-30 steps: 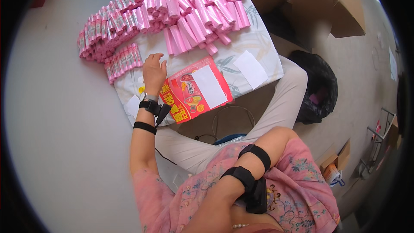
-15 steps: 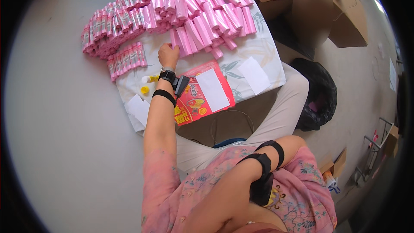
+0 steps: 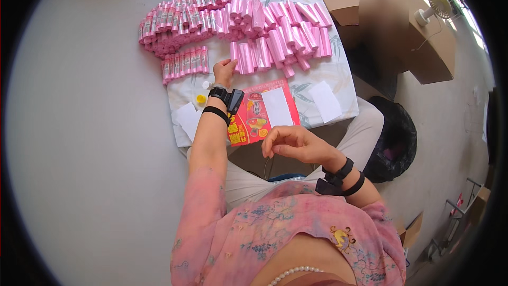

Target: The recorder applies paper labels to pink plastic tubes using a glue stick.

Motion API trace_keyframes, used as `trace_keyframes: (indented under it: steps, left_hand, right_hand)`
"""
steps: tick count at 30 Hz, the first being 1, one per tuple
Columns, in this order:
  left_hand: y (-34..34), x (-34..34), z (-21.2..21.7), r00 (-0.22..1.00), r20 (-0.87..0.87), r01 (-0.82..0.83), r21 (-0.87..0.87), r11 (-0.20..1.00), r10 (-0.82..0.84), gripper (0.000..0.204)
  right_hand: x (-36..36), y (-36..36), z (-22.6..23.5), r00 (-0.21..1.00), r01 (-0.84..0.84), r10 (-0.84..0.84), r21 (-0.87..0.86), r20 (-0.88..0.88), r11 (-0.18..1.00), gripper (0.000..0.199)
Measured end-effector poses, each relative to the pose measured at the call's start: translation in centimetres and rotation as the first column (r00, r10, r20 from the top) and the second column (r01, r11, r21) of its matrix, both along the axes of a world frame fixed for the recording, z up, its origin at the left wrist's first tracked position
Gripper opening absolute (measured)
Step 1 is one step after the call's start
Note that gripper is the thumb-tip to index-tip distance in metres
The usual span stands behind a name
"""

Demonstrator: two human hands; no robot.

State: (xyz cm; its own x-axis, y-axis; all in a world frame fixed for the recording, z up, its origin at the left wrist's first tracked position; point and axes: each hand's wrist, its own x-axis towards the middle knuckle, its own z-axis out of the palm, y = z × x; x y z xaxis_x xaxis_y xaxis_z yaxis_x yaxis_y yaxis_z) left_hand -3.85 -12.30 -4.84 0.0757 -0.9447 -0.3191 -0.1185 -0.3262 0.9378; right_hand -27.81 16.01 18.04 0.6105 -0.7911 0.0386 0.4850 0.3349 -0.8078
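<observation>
My left hand (image 3: 225, 71) is at the near left end of a row of unlabelled pink plastic rolls, its fingers closed at the lower end of the end roll (image 3: 234, 53). The exact grip is partly hidden by the hand. My right hand (image 3: 297, 144) hovers in front of the table's near edge with fingers loosely curled and apart, nothing visible in it. Between the hands lies a red printed card (image 3: 244, 128) with a white paper slip (image 3: 277, 107) on it. By my left wrist are a partly hidden white glue stick (image 3: 206, 85) and a yellow cap (image 3: 201, 98).
Labelled pink rolls (image 3: 185, 62) lie in a short row at left, with a larger stack (image 3: 174, 17) behind. Loose paper sheets (image 3: 325, 101) lie on the tablecloth. Cardboard boxes (image 3: 431, 58), a small fan (image 3: 439, 4) and a black bag (image 3: 394, 140) are at right.
My right hand has come up from against my body to the table's near edge. My left hand stays by the end roll. The view has shifted, moving the table rightward in the picture.
</observation>
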Motion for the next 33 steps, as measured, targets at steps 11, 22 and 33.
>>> trace_keyframes:
  steps: [11, 22, 33]
  left_hand:
    - [0.5, -1.9, 0.8, 0.993, -0.094, -0.070, 0.058, 0.996, 0.075, 0.026]
    - [-0.9, 0.7, 3.0, 0.949, -0.310, 0.006, 0.171, 0.985, 0.048, 0.026]
    - [-2.4, 2.1, 4.0, 0.992, 0.017, -0.119, -0.177, 0.977, 0.123, 0.043]
  right_hand:
    - [-1.7, 3.7, -3.7, 0.981, 0.123, -0.108, 0.088, -0.161, 0.989, 0.015]
    - [-1.7, 3.6, -5.3, 0.977, 0.135, -0.117, 0.094, -0.176, 0.986, 0.013]
    - [-2.1, 3.0, -6.6, 0.972, 0.162, -0.140, 0.105, -0.190, 0.981, 0.017]
